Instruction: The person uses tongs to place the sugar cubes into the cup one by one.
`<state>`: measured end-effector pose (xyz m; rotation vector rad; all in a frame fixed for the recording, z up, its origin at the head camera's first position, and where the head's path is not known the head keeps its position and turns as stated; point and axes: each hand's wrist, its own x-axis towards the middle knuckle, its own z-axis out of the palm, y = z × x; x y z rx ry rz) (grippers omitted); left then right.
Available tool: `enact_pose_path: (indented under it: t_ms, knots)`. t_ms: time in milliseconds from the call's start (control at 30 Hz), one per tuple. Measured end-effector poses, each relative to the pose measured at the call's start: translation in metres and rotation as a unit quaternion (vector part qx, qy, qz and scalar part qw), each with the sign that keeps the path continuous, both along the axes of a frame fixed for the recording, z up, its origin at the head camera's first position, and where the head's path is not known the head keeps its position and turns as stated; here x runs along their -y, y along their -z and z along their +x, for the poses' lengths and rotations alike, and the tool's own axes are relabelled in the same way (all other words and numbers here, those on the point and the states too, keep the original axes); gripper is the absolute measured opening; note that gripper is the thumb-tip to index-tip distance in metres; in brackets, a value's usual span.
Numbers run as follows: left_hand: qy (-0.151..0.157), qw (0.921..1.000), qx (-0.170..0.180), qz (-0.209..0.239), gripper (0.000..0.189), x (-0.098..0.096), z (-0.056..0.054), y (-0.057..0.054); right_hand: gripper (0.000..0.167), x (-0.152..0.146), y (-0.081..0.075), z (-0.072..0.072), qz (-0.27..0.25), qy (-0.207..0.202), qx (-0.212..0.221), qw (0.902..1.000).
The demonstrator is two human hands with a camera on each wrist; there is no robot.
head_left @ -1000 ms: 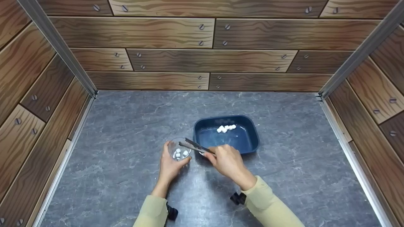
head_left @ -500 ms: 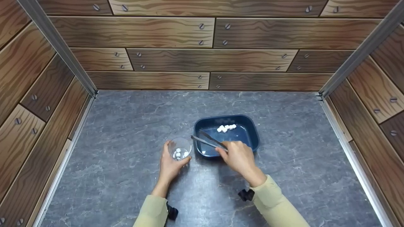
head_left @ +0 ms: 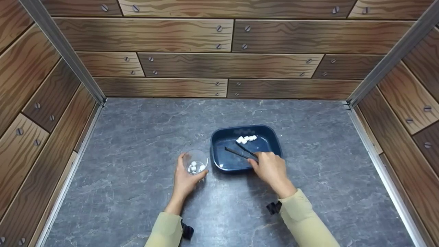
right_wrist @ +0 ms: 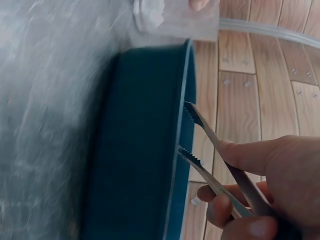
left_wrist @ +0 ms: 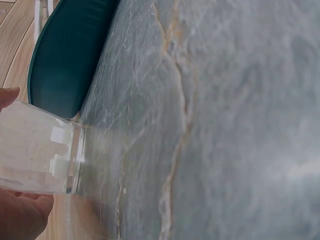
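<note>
My left hand [head_left: 185,180] curls around a clear cup [head_left: 196,156], thumb on the near right side and fingers on the left. A few white cubes [head_left: 193,166], like mini marshmallows, lie on the cup's bottom. My right hand [head_left: 271,168] holds dark metal tongs [head_left: 240,153] with serrated tips [right_wrist: 192,112]. The tongs' arms are spread, nothing between them, over the blue basin [head_left: 219,158]. Their far tip overlaps the edge of a cluster of white cubes [head_left: 244,139] in the basin's back part. One more white piece [head_left: 221,165] sits at its front left corner.
The basin stands just right of the cup on a grey marbled surface [head_left: 137,137]. Wood-patterned panels [head_left: 185,65] close off the back and both sides, with metal posts [head_left: 68,55] in the corners.
My right hand has moved the tongs from over the cup rightward, across the basin's left rim and over its inside. My left hand and the cup have stayed put.
</note>
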<state>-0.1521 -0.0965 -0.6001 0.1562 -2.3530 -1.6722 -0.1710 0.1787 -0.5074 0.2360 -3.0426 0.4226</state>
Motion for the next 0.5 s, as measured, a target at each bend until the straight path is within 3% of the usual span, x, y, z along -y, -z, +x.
enact_pose_path:
  t_ms: [500]
  knots:
    - [-0.004, 1.0, 0.0, -0.003, 0.094, 0.0, -0.001, 0.0, 0.035, -0.025, 0.012, -0.014, 0.049, 0.057, 0.023, 0.9969]
